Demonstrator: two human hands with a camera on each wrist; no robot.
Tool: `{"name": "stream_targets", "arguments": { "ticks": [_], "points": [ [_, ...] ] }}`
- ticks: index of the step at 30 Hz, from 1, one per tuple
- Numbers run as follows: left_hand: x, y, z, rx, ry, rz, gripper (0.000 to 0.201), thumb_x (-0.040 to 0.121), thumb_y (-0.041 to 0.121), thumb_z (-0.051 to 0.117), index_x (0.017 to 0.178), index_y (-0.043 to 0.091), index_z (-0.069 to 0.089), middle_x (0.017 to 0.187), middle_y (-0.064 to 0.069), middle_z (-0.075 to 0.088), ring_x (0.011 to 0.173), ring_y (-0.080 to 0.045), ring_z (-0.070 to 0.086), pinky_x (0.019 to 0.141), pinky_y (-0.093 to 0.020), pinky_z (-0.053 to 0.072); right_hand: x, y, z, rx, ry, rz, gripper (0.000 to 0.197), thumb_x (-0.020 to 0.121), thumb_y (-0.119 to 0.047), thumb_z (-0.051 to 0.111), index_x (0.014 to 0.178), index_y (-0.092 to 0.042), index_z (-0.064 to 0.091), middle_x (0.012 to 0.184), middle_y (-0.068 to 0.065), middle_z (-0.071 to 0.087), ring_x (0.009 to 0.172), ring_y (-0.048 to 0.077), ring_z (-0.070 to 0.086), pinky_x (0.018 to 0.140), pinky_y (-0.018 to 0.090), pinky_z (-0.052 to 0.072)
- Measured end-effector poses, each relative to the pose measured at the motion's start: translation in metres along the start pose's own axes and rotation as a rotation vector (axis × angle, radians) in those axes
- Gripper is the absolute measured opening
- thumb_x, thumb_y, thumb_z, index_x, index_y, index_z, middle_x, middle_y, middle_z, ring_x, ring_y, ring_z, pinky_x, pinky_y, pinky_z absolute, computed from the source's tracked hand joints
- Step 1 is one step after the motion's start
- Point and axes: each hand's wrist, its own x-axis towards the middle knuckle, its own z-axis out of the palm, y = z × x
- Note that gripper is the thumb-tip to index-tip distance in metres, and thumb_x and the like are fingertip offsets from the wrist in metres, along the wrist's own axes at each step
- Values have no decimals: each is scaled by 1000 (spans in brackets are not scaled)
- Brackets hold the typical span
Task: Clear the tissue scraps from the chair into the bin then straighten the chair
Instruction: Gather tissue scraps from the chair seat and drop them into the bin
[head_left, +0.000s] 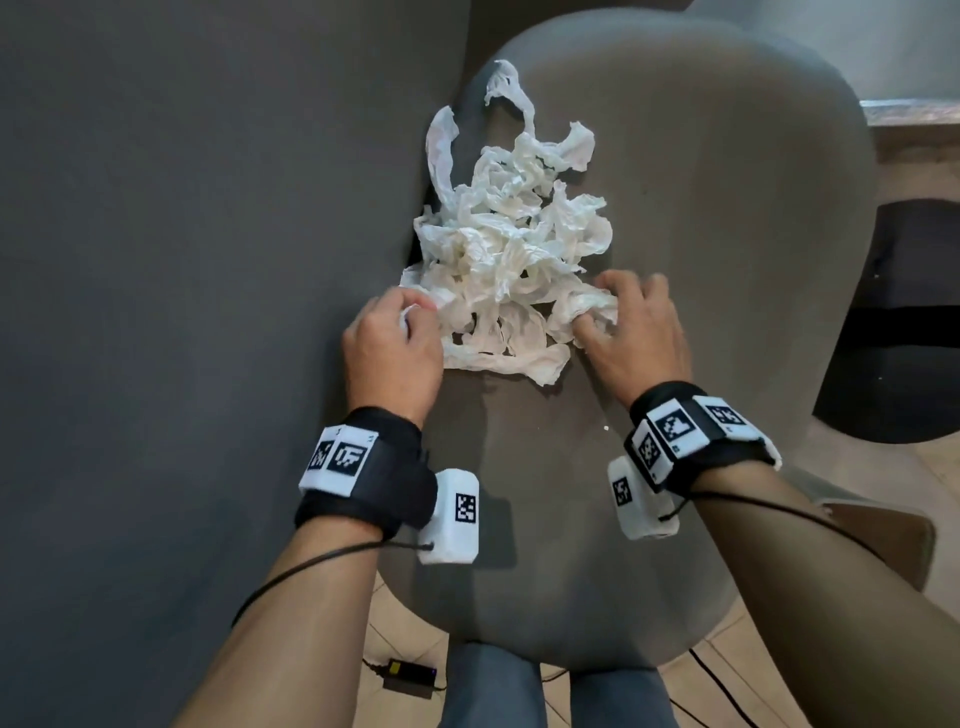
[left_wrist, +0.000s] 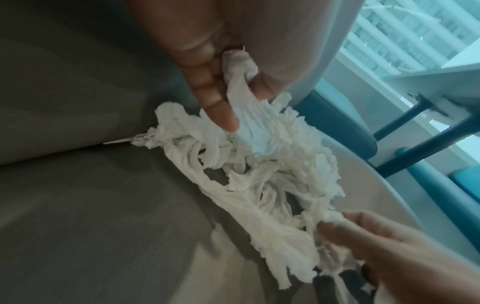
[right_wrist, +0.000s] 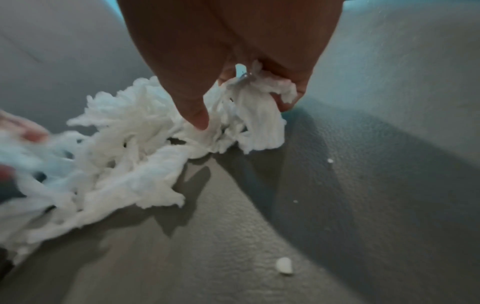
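A heap of crumpled white tissue scraps (head_left: 511, 244) lies on the grey chair seat (head_left: 571, 467), against the chair's back on the left. My left hand (head_left: 400, 332) grips the heap's near left edge; the left wrist view shows its fingers (left_wrist: 207, 82) curled round a strip of the tissue scraps (left_wrist: 249, 164). On the near right edge, my right hand (head_left: 628, 322) pinches a bunch of tissue, and its fingers (right_wrist: 192, 102) close on the tissue scraps (right_wrist: 254, 123) in the right wrist view. No bin is in view.
Small white crumbs (right_wrist: 284, 265) lie on the seat near my right hand. A dark charger with a cable (head_left: 410, 673) sits on the tiled floor below the seat's front. A dark rounded object (head_left: 904, 322) stands to the chair's right.
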Motion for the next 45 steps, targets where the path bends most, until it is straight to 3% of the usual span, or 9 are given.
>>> {"name": "stream_targets", "arguments": {
  "ticks": [5,10,16,19,24,28,34,37,45],
  "points": [
    [-25,-3,-29,-22,154,34,28,89,26,48,66,11,54,75,-4,58,70,-18,52,68,-29,42,-5,11,-5,70,27,51,28,89,-35,46,83,-9,55,98,4,42,86,25,49,72,33,39],
    [-39,-10,-32,12,137,62,34,83,17,67,57,6,48,78,-1,60,71,-15,57,72,-28,49,-28,17,-12,340,247,-27,27,79,-15,62,61,1,49,82,5,44,65,14,38,57,12,31],
    [-9,0,-13,71,22,35,30,86,24,64,114,22,55,88,0,66,72,-25,60,69,-32,51,-40,-10,-17,430,-77,-59,5,86,-12,52,91,-12,52,78,5,62,67,20,56,56,20,41],
    [10,-4,6,222,-80,-8,51,89,30,59,138,30,43,105,-15,68,88,-38,62,83,-39,53,-41,-27,-4,109,-286,-197,44,88,-7,47,125,-30,40,112,8,65,89,29,60,76,36,48],
    [12,-21,21,270,-76,57,24,91,24,54,102,10,69,97,-15,68,90,-36,61,74,-35,44,-39,-32,28,-117,-322,-201,41,92,-38,47,132,-30,45,121,7,53,102,34,61,84,44,50],
    [-8,-23,9,179,-13,7,24,92,18,50,72,6,50,76,-9,52,72,-27,44,63,-26,22,-42,-20,31,-121,-258,-102,46,94,-51,47,110,-11,61,109,9,52,95,33,59,80,43,50],
    [-35,-26,-10,95,39,-14,37,89,19,60,59,7,44,76,-3,46,65,-20,43,62,-23,34,-48,15,20,75,-126,-43,21,87,-22,58,76,-4,57,91,4,46,76,24,50,67,32,37],
    [-39,-28,-9,98,14,5,18,84,14,65,71,3,61,89,0,52,73,-13,50,65,-7,35,-45,20,14,152,-28,-61,5,83,-8,58,83,-6,54,90,1,48,77,21,47,66,28,31],
    [-24,-38,32,179,-130,-15,50,79,22,70,125,15,52,121,-8,55,107,-28,57,88,-37,48,-29,-14,27,126,-91,-204,36,94,-29,55,127,-32,44,124,2,52,97,29,64,85,46,54]
  ]
}}
